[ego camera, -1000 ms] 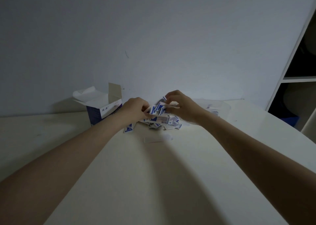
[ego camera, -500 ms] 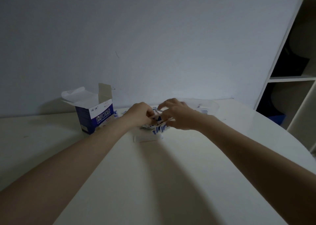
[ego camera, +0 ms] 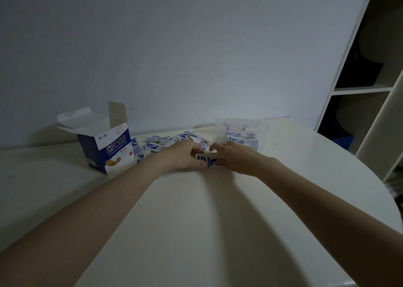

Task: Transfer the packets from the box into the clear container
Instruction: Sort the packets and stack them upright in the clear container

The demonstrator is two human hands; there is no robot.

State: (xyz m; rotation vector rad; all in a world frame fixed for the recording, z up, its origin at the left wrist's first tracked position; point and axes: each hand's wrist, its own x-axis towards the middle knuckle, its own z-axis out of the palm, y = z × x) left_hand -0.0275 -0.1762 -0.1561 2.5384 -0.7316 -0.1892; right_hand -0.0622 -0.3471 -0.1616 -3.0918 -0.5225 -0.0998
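left hand (ego camera: 183, 155): grip pinching one end of a small stack of packets (ego camera: 206, 159)
right hand (ego camera: 231, 157): fingers curled on the stack's other end
loose packets (ego camera: 165, 142): scattered on the desk (ego camera: 196, 221) behind the hands
box (ego camera: 109, 149): open, left
clear container (ego camera: 242, 134): right, some packets inside

head view, forward and down

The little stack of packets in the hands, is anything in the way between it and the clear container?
Nothing visible blocks it. Both hands, left hand and right hand, hold the stack of packets just in front of the clear container, which is open on top. The loose packets lie off to the left.
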